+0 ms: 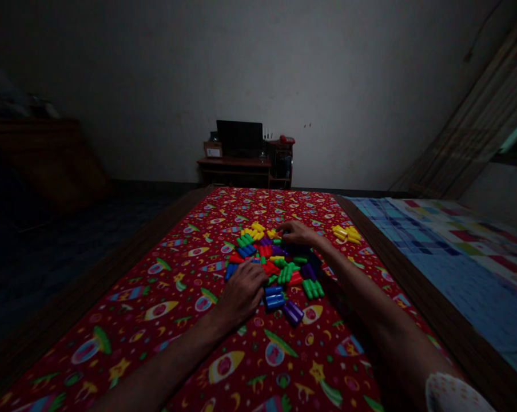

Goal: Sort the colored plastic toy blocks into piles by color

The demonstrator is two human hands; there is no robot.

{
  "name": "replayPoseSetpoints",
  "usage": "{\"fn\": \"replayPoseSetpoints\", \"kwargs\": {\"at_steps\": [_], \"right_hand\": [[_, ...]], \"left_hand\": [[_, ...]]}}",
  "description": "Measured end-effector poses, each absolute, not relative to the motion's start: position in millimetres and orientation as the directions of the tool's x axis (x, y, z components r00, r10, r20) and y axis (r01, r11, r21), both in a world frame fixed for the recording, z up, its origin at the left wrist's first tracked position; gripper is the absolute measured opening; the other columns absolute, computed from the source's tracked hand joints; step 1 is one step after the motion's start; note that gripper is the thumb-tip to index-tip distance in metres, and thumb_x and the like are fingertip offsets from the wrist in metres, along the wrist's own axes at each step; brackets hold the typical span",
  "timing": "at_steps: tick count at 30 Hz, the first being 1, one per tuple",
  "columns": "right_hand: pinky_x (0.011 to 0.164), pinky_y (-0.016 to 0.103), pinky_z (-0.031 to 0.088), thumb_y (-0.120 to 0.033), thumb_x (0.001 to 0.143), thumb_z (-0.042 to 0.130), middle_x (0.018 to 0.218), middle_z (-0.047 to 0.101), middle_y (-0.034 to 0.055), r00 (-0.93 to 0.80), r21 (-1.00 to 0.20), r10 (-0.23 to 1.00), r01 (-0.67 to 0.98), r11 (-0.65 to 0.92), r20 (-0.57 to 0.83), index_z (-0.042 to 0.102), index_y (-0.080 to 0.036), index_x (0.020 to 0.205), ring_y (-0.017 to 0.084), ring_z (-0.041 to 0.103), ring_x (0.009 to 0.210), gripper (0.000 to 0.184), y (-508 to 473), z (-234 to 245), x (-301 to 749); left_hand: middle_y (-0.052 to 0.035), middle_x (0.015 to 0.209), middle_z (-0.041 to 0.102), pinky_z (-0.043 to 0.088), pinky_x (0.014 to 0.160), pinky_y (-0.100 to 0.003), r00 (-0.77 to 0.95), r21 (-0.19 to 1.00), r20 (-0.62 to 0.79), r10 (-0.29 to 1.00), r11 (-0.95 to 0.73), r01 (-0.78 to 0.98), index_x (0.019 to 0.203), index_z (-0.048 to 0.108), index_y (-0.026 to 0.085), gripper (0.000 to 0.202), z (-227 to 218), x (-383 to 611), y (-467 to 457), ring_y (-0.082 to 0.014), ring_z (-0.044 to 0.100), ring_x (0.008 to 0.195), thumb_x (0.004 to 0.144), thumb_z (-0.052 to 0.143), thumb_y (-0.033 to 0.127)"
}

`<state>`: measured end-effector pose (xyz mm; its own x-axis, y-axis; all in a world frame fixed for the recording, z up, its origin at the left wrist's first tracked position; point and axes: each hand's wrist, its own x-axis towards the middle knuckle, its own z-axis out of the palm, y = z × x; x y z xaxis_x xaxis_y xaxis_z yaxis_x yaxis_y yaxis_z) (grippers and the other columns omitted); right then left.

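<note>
Head view: free cloth [134, 274] lies from the central blocks [287, 272] to both side edges. Blocks point variously; the near blue block [274, 298] has tubes running left-right. Left hand [243, 289], right hand [297, 233]: grip I cannot tell.

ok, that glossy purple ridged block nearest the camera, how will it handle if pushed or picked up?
The glossy purple ridged block looks like moulded plastic, so probably stiff and light. Its sheen suggests slight slipperiness. Lying flat on the red printed cloth, it would likely slide rather than roll.
</note>
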<state>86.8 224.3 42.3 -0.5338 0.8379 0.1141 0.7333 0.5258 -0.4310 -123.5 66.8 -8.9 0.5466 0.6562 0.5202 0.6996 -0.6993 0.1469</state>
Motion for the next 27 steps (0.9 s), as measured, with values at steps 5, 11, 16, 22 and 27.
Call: {"fn": "replayPoseSetpoints", "kwargs": {"at_steps": [5,11,16,22,27], "right_hand": [[0.075,0.027,0.046,-0.036,0.089,0.054,0.102,0.072,0.0134,-0.473,-0.163,0.877,0.862,0.480,0.081,0.069,-0.013,0.108,0.023,0.065,0.094,0.033,215,43,62],[0.079,0.030,0.045,-0.023,0.090,0.050,0.113,0.069,0.0172,-0.424,-0.127,0.903,0.894,0.429,0.066,0.067,-0.015,0.115,0.027,0.064,0.105,0.031,222,34,43],[0.075,0.027,0.045,-0.021,0.085,0.055,0.110,0.071,0.0137,-0.425,-0.192,0.902,0.882,0.431,0.074,0.069,-0.016,0.110,0.024,0.065,0.099,0.029,232,31,44],[0.069,0.021,0.044,-0.023,0.080,0.063,0.103,0.072,0.0080,-0.396,-0.292,0.906,0.857,0.424,0.151,0.066,-0.014,0.111,0.018,0.064,0.090,0.032,240,27,51],[0.071,0.025,0.045,-0.022,0.079,0.061,0.098,0.072,0.0083,-0.189,-0.403,0.907,0.848,0.344,0.377,0.067,-0.013,0.108,0.018,0.063,0.085,0.031,250,33,112]], "left_hand": [[-0.0052,0.099,0.065,0.040,0.107,-0.047,0.555,0.132,0.518,0.651,-0.702,0.700,0.090,0.057,0.021,0.020,-11,-124,68,-0.0222,0.057,0.102,0.083,0.046,0.007],[-0.0050,0.098,0.065,0.038,0.108,-0.048,0.564,0.106,0.537,0.627,-0.714,0.692,0.091,0.057,0.020,0.022,-14,-126,71,-0.0225,0.057,0.102,0.082,0.044,0.005],[-0.0043,0.097,0.065,0.038,0.108,-0.047,0.563,0.104,0.543,0.623,-0.716,0.691,0.090,0.056,0.021,0.021,-15,-126,71,-0.0223,0.057,0.101,0.082,0.045,0.005],[-0.0045,0.098,0.065,0.038,0.107,-0.049,0.564,0.110,0.541,0.624,-0.717,0.688,0.091,0.057,0.020,0.022,-14,-126,71,-0.0225,0.056,0.102,0.080,0.046,0.004],[-0.0042,0.097,0.065,0.040,0.106,-0.047,0.558,0.140,0.534,0.635,-0.717,0.683,0.089,0.056,0.020,0.021,-13,-125,70,-0.0221,0.056,0.102,0.081,0.045,0.005]]}}
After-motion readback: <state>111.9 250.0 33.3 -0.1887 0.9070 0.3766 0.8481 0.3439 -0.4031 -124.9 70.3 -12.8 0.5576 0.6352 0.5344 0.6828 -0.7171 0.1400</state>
